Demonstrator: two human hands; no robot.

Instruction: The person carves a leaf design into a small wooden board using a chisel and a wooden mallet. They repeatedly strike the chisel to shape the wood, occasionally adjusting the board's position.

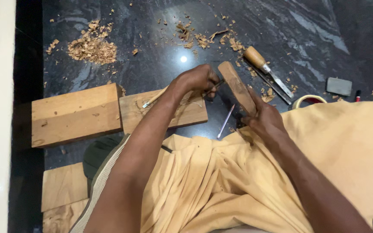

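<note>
From the head camera, looking down, the person sat on a dark stone floor (152,69) with yellow cloth (221,181) over the lap. The right hand (266,121) was closed around the lower end of a narrow wooden piece (237,86), holding it tilted, its top toward 11 o'clock. The left hand (199,80) had its fingers curled tight on a thin carving tool (216,85), whose tip touched the left edge of the wooden piece near the top. I judged this to be the shaving step, with the edge being cut. The next cut seemed to need a firm grip below and a short, controlled push, because the holding hand was near the line of the blade.

At 9 o'clock from the hands lay two flat boards (76,114), touching each other, with a pencil-like stick (154,98) on one. A chisel with wooden handle (266,69) lay at 1 o'clock, a roll of tape (308,100) at 3 o'clock, and a thin metal tool (225,122) just below the wooden piece. Wood shavings (92,45) were heaped at 10 o'clock. Open floor remained toward 12 o'clock; the boards limited room on the left
</note>
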